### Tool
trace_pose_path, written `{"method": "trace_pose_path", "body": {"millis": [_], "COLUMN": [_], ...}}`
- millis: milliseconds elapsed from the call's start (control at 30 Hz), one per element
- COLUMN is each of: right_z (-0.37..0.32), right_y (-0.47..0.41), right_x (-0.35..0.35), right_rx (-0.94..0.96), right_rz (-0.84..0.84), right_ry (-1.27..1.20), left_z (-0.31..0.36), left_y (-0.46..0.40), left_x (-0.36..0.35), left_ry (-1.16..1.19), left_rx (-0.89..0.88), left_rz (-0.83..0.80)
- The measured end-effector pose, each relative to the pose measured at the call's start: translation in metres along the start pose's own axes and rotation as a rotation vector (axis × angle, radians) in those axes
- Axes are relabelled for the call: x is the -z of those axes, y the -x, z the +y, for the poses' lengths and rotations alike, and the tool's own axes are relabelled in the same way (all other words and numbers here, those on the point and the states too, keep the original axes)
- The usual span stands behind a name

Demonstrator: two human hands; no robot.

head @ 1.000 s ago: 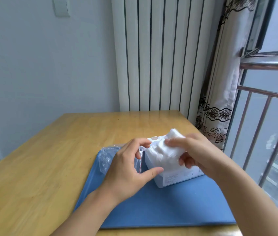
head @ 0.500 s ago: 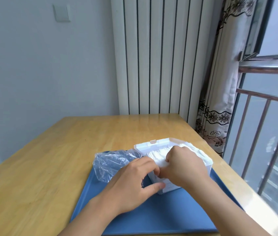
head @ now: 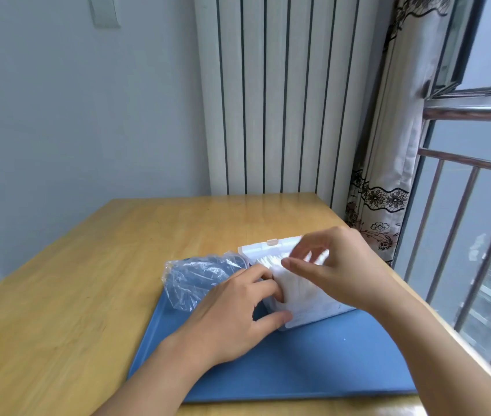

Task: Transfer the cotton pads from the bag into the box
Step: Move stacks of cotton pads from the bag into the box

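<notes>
A white box (head: 317,310) with its lid open stands on a blue tray (head: 313,361). White cotton pads (head: 268,261) fill the box's top. A crumpled clear plastic bag (head: 199,277) lies on the tray just left of the box. My left hand (head: 238,313) grips the box's near left corner, thumb on its front wall and fingers over the rim. My right hand (head: 337,271) hovers over the box with its fingers spread, blurred by motion, covering much of the opening; nothing shows in its grasp.
The tray lies near the front right of a wooden table (head: 94,283). A white radiator (head: 268,94) stands behind the table, with a patterned curtain (head: 385,181) and a barred window (head: 472,223) on the right.
My right hand pushed a wad of cotton pads down into the box, then lifted off with its fingers spread. My left hand stayed on the box's left corner.
</notes>
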State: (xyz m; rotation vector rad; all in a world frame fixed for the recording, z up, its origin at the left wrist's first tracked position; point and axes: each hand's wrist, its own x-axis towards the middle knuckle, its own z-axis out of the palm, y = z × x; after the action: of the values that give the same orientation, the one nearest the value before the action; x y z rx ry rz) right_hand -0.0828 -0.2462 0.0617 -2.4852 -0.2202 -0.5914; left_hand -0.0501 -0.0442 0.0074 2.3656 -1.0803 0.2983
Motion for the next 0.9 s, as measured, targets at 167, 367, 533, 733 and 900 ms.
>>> {"method": "trace_pose_path", "body": {"millis": [167,367,533,733,900], "right_z": [-0.002,0.001,-0.003,0.004,0.0], "right_y": [0.003,0.001,0.002,0.002,0.002], "right_x": [-0.016,-0.02,-0.015,-0.013,-0.015], "right_rx": [0.198,0.114,0.147,0.211,0.162], "right_rz": [-0.206,-0.303,-0.31,-0.06,-0.157], "right_ry": [-0.061,-0.045,0.013,-0.009,-0.068], "left_z": [-0.006,-0.008,-0.008,-0.014,-0.014], "left_y": [0.001,0.001,0.001,0.001,0.005], "left_x": [0.005,0.006,0.007,0.016,0.018], "left_ry": [-0.006,-0.06,-0.051,-0.004,-0.1], "left_rx": [0.026,0.015,0.019,0.039,0.021], "left_rz": [0.002,0.01,0.033,-0.02,-0.043]}}
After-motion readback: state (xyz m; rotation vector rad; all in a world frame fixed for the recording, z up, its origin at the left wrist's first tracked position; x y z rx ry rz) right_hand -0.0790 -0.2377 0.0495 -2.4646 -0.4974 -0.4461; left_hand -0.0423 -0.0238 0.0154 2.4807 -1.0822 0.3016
